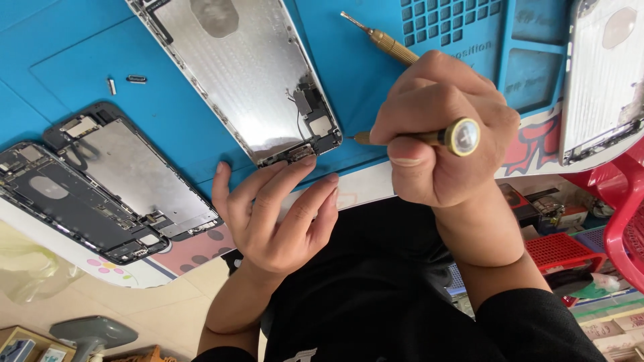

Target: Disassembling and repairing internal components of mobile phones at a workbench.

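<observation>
My right hand point(443, 134) is closed around a brass screwdriver point(439, 136), whose tip points left at the bottom end of a silver phone housing point(235, 74). The housing lies open side up on a blue work mat point(87, 60). My left hand point(275, 214) holds nothing; its fingertips rest against the housing's lower edge by the connector parts point(312, 121). A second brass screwdriver point(379, 39) lies on the mat behind my right hand, partly hidden by it.
To the left lie a phone display panel point(127, 167) and a dark phone chassis point(60, 201), side by side. Two small loose parts point(136, 79) sit on the mat. Another silver housing point(604, 80) lies at the right. A red basket point(557, 248) and a red chair point(627, 221) stand below the table.
</observation>
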